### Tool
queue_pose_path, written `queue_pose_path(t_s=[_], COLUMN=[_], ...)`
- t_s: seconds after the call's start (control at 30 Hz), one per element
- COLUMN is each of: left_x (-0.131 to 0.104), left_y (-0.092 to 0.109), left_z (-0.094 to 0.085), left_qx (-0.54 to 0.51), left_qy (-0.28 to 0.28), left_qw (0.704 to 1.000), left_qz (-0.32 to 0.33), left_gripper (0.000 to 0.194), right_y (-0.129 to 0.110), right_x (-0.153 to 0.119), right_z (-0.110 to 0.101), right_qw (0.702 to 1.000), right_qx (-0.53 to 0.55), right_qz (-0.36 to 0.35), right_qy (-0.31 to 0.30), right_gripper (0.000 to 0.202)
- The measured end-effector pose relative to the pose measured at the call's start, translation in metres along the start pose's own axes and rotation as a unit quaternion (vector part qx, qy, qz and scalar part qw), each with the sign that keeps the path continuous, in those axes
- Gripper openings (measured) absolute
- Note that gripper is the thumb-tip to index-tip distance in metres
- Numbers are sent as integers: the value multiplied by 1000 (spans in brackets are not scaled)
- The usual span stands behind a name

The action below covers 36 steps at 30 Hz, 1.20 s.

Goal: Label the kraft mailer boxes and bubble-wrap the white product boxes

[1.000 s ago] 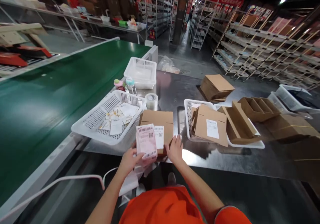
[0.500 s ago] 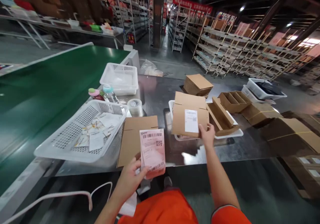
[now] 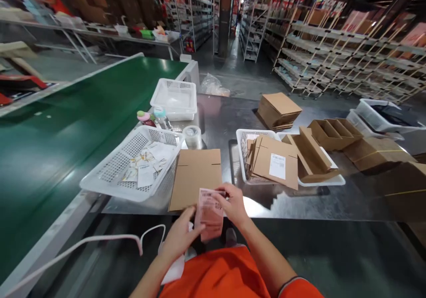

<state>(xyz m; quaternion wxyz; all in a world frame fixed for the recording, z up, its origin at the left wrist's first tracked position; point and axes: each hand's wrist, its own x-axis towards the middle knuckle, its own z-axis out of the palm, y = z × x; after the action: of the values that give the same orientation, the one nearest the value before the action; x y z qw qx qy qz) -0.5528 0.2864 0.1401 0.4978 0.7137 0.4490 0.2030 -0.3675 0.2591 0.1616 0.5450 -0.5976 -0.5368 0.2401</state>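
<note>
Both hands hold a pink shipping label [image 3: 209,213] over the near edge of the metal table [image 3: 299,204]. My left hand [image 3: 181,236] grips its lower left side, and my right hand [image 3: 233,204] pinches its upper right corner. Just beyond the label a flat brown cardboard box [image 3: 196,176] lies on the table. To the right, a labelled flat box [image 3: 274,161] leans in a white basket [image 3: 241,138].
A white basket of paper slips [image 3: 133,164] overhangs the green conveyor belt [image 3: 66,125] on the left. A tape roll [image 3: 192,136], small bottles [image 3: 153,117] and another white basket [image 3: 175,98] sit behind. Stacked flat cartons [image 3: 278,109] and divider boxes [image 3: 333,131] lie to the right.
My right hand let go of the labelled box in the right basket and came back to the pink label. The label has dropped lower, now held by both hands.
</note>
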Motion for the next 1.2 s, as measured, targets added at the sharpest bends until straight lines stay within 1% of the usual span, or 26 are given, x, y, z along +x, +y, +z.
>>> queue_pose_path(t_s=[0.03, 0.07, 0.1, 0.13, 0.2, 0.23, 0.3, 0.37, 0.43, 0.53, 0.6, 0.67, 0.7, 0.73, 0.77, 0.8, 0.83, 0.87, 0.9, 0.93, 0.97, 1.0, 1.03, 1.13, 1.17, 1.2], left_x=[1, 3, 5, 7, 12, 14, 16, 17, 15, 8, -3, -18, -25, -32, -36, -37, -34, -28, -19, -8, 3, 14, 22, 33, 33, 31], left_y=[-2, -2, -1, 1, 4, 4, -3, -18, -38, -70, -86, -94, -94, -92, -87, -81, -74, -68, -63, -59, -58, -59, -61, -70, -72, -73], left_z=[-5, -10, -15, -19, -24, -24, -21, -15, -7, 2, 6, 5, 3, 0, -5, -11, -19, -27, -34, -41, -47, -52, -54, -55, -54, -53], left_qx=[-23, -56, -92, -126, -173, -183, -185, -179, -175, -186, -191, -185, -170, -149, -128, -112, -102, -98, -94, -80, -53, -23, 6, 59, 71, 80], left_qy=[46, 73, 75, 61, 32, 33, 60, 86, 91, 79, 49, -11, -38, -50, -44, -21, 12, 47, 72, 86, 85, 77, 64, 49, 49, 50], left_qw=[999, 995, 992, 988, 980, 977, 974, 970, 964, 956, 954, 957, 963, 972, 982, 990, 994, 994, 993, 993, 995, 996, 996, 995, 994, 994], left_qz=[-15, -30, -47, -65, -95, -105, -118, -141, -179, -214, -224, -223, -207, -174, -128, -79, -37, -8, 1, -10, -30, -50, -64, -68, -64, -61], left_gripper=[59, 68, 69, 65, 52, 47, 45, 46, 48, 50, 51, 49, 46, 42, 37, 33, 31, 29, 29, 29, 30, 30, 30, 34, 35, 36], right_y=[-3, -5, -6, -6, -1, 4, 18, 36, 55, 79, 87, 91, 91, 90, 89, 88, 87, 86, 86, 86, 86, 86, 85, 84, 84, 84], right_x=[-5, -10, -15, -18, -18, -13, 4, 30, 60, 94, 104, 102, 98, 92, 85, 77, 70, 65, 62, 62, 64, 69, 75, 87, 85, 80], right_z=[6, 11, 16, 20, 30, 36, 47, 59, 70, 85, 92, 94, 95, 94, 94, 93, 92, 90, 89, 88, 87, 86, 86, 86, 86, 84], right_qw=[1000, 999, 998, 997, 996, 997, 997, 996, 988, 965, 951, 937, 929, 921, 912, 904, 894, 879, 858, 835, 816, 808, 812, 841, 845, 844], right_qx=[-5, -9, -11, -13, -23, -30, -49, -88, -152, -252, -302, -346, -368, -389, -409, -424, -432, -431, -422, -411, -405, -409, -422, -474, -479, -474], right_qz=[-7, -12, -15, -14, -2, 5, 14, 19, 32, 53, 53, 38, 29, 17, -1, -30, -72, -123, -173, -212, -232, -230, -205, -90, -79, -93], right_qy=[-20, -42, -64, -79, -82, -75, -54, -22, 14, 38, 38, 33, 27, 16, -4, -38, -92, -162, -235, -298, -341, -356, -346, -243, -225, -232], right_gripper=[14, 14, 15, 16, 17, 17, 16, 12, 9, 8, 10, 12, 18, 27, 37, 46, 53, 58, 62, 64, 65, 65, 66, 69, 69, 69])
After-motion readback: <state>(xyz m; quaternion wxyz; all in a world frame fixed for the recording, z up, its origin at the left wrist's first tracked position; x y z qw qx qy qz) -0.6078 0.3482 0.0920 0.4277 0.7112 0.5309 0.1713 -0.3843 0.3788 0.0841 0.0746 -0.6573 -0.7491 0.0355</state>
